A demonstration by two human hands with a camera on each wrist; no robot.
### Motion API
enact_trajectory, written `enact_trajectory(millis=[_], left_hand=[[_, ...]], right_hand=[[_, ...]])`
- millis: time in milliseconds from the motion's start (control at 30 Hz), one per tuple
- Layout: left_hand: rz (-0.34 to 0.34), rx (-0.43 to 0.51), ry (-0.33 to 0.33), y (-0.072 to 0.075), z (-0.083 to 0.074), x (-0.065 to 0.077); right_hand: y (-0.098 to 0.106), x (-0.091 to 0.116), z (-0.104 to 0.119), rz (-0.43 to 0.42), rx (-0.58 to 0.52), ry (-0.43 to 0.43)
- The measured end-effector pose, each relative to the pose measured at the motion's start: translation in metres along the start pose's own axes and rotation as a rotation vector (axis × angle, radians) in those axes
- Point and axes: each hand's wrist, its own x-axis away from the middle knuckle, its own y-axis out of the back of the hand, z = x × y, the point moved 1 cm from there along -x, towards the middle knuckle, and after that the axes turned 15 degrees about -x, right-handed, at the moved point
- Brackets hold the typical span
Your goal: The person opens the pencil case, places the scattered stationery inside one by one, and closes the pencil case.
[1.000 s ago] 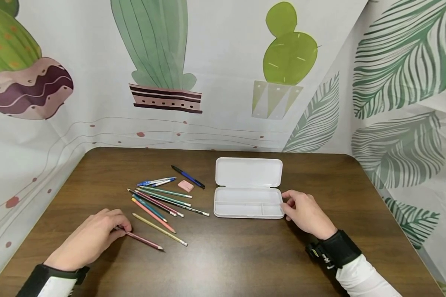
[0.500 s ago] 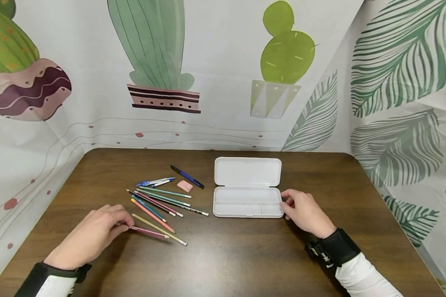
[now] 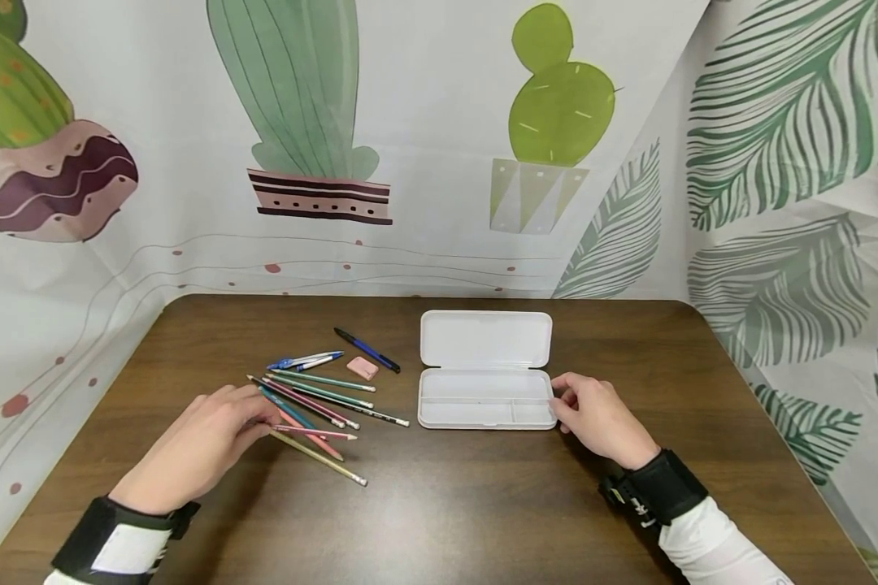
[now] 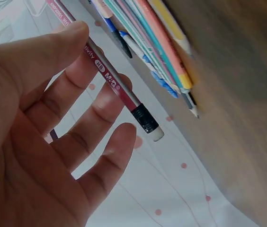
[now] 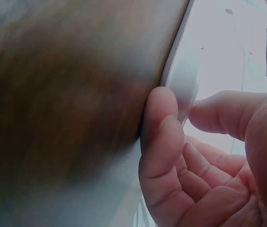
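Observation:
My left hand (image 3: 205,447) pinches a dark red pencil (image 3: 322,433) between thumb and fingers, over the left part of the table. In the left wrist view the pencil (image 4: 110,73) has a black ferrule and white eraser near the little finger. In the head view it overlaps a gold pencil (image 3: 322,460) and a coral pencil (image 3: 329,448). A white pencil case (image 3: 486,340) lies open with its lid back, its divided tray bare. My right hand (image 3: 603,418) holds the tray's right edge, thumb and index finger either side of the case wall (image 5: 183,78).
Several more pencils lie loosely fanned, including a green pencil (image 3: 329,380) and a black-and-white pencil (image 3: 388,416). Behind them are blue-and-white pens (image 3: 303,360), a pink eraser (image 3: 362,368) and a dark blue pen (image 3: 369,351). A printed cloth (image 3: 439,162) hangs beyond the table's far edge.
My left hand has lifted the red pencil and moved it right and away from me, over the gold and coral pencils. The right hand and the case have stayed put.

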Motion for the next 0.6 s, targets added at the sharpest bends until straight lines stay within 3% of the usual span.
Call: enact_trajectory(millis=[600], left_hand=[[-0.014,0.007,-0.021,-0.004,-0.006,-0.034]], right_hand=[[-0.002,0.000,-0.003,-0.010,0.005,0.016]])
